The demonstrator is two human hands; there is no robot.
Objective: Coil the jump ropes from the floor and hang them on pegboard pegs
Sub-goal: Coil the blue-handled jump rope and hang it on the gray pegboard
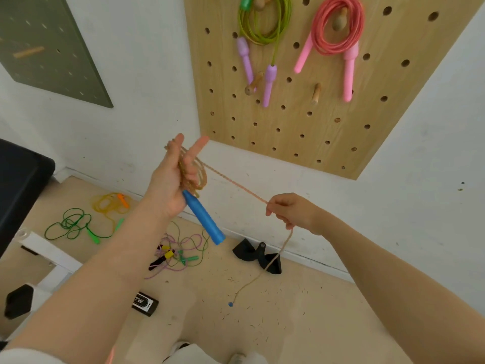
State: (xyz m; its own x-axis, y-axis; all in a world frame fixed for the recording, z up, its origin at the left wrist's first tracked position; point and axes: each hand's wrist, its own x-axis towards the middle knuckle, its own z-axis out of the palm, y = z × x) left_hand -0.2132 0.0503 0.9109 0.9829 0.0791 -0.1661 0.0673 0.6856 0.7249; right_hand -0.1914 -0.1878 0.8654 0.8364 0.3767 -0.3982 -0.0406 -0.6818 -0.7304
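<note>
Left hand: the left hand is raised with palm turned inward, fingers straight and slightly spread, thumb up; loops of the tan rope are wound round the palm and fingers.
Blue handle: a blue handle hangs from the coil at the heel of the left hand, slanting down and to the right.
Right hand: the right hand pinches the tan rope between thumb and curled fingers, to the right of the left hand and lower.
Rope run: the rope stretches taut from the coil to the right hand, then drops loose toward the floor, ending at a small blue tip.
Floor, near: a black box with a white label lies below the left forearm.
Floor, middle: a tangle of purple and green ropes with yellow, black and green handles; a black folded item beside the baseboard.
Floor, far left: a green rope and an orange rope, both uncoiled.
Pegboard: the wooden pegboard on the wall carries a coiled green rope with purple handles and a coiled pink rope, each hung on a wooden peg.
Spare pegs: two bare pegs stand below the hung coils.
Far left wall: a grey-green pegboard.
</note>
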